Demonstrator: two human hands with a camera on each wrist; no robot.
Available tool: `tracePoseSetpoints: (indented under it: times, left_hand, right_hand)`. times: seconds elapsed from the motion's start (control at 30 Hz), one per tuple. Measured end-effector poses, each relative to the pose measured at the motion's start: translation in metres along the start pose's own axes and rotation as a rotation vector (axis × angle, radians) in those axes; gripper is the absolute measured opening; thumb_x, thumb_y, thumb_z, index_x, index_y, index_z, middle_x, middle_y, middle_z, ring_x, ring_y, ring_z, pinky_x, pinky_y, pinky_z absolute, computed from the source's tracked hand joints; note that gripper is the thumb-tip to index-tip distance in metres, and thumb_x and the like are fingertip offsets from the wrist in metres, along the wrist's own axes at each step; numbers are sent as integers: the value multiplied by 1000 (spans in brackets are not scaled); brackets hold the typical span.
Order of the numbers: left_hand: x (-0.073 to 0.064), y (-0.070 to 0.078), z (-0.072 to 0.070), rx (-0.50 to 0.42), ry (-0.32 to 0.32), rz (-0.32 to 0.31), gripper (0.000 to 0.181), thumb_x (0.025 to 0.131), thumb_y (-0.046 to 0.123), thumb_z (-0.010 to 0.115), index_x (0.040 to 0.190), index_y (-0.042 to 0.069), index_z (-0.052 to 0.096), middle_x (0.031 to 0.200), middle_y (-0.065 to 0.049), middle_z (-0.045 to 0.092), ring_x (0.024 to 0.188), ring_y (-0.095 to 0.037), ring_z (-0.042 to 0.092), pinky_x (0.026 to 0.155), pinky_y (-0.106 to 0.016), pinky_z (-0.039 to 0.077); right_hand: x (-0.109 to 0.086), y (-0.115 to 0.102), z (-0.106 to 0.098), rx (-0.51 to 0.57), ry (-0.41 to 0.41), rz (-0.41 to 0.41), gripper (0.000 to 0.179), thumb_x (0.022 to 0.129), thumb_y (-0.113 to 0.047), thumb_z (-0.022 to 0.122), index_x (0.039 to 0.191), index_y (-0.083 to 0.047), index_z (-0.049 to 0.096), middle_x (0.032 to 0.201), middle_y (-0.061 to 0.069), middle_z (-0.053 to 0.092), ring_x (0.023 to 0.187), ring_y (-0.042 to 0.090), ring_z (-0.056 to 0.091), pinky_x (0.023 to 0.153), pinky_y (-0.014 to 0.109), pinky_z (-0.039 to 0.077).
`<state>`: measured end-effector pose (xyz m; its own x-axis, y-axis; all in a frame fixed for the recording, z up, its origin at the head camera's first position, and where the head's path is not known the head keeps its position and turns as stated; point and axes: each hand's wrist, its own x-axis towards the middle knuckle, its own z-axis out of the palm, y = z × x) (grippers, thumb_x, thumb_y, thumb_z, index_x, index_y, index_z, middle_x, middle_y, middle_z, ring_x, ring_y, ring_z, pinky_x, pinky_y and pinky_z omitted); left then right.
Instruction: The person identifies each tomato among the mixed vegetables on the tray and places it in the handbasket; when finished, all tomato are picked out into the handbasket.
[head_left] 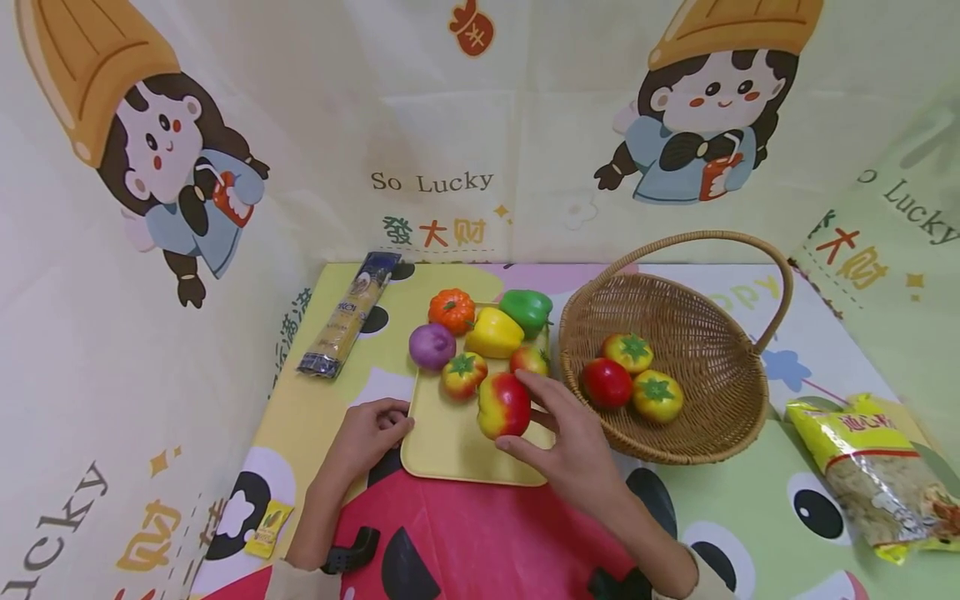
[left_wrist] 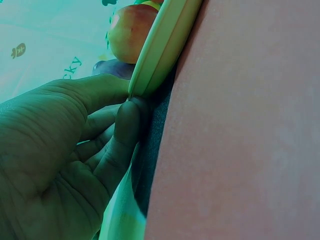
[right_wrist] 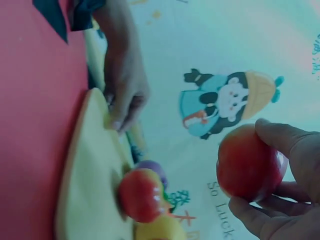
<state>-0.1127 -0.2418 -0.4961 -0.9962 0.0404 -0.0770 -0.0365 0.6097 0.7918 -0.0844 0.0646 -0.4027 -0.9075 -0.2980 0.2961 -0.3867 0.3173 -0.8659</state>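
Note:
My right hand (head_left: 573,442) holds a red-and-yellow toy tomato (head_left: 504,406) between thumb and fingers, above the yellow tray (head_left: 450,454). In the right wrist view the held tomato (right_wrist: 250,162) shows its smooth side. At the tray's left edge, my left hand (head_left: 372,437) pinches the rim (left_wrist: 155,55), thumb on one side and fingers on the other. On the tray lie a tomato with a green leafy top (head_left: 464,375), another tomato (head_left: 529,360) partly behind the right hand, a yellow bell pepper (head_left: 495,332), a green bell pepper (head_left: 527,312), an orange pumpkin (head_left: 452,311) and a purple onion (head_left: 432,347).
Right of the tray stands a wicker basket (head_left: 712,350) with a tall handle, holding a red tomato (head_left: 607,382) and two yellowish ones (head_left: 657,397). A pasta packet (head_left: 351,315) lies at the back left, a snack bag (head_left: 873,475) far right, a small yellow sachet (head_left: 268,528) front left.

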Motion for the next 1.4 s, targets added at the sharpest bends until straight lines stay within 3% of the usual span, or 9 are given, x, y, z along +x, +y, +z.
tracePoseSetpoints:
  times: [0.17, 0.33, 0.8, 1.0, 1.2, 1.4]
  left_hand:
    - [-1, -1, -1, -8, 7, 3, 25, 88, 17, 74, 110, 6, 72, 77, 3, 65, 61, -12, 60, 61, -27, 49]
    - [-1, 0, -1, -16, -2, -3, 26, 89, 17, 73, 111, 5, 72, 78, 3, 65, 61, -12, 60, 62, -27, 49]
    - [-1, 0, -3, -13, -3, -4, 26, 89, 17, 73, 112, 5, 72, 79, 2, 65, 63, -12, 60, 62, -27, 49]
    - [0, -1, -3, -22, -2, -3, 26, 88, 17, 73, 112, 6, 72, 79, 2, 65, 61, -13, 61, 62, -27, 50]
    - [0, -1, -1, -29, -8, -3, 26, 88, 17, 74, 112, 5, 72, 79, 2, 65, 61, -13, 61, 62, -27, 50]
    - [1, -2, 0, -35, -12, -12, 26, 88, 18, 74, 112, 6, 72, 79, 2, 66, 61, -14, 62, 63, -28, 50]
  right_hand:
    - [-1, -12, -17, 18, -36, -27, 77, 76, -22, 86, 143, -24, 50, 135, -8, 53, 122, 13, 55, 89, 28, 50]
    - [0, -16, -38, -5, -63, -80, 76, 76, -19, 86, 143, -20, 51, 135, -6, 54, 119, 15, 58, 88, 29, 51]
    - [9, -11, -101, -110, -173, -130, 77, 75, -11, 87, 143, -17, 51, 132, 0, 56, 105, 17, 63, 82, 29, 54]
    - [13, -11, -126, -207, -203, -141, 78, 73, -12, 88, 142, -20, 53, 134, -5, 55, 111, 14, 58, 85, 25, 51]
    - [24, -8, -155, -224, -235, -203, 82, 69, -3, 89, 142, -15, 53, 134, -1, 55, 117, 11, 55, 88, 21, 48]
    - [40, -1, -179, -207, -328, -263, 83, 68, 4, 87, 142, -11, 52, 136, 2, 56, 119, 14, 56, 88, 23, 49]
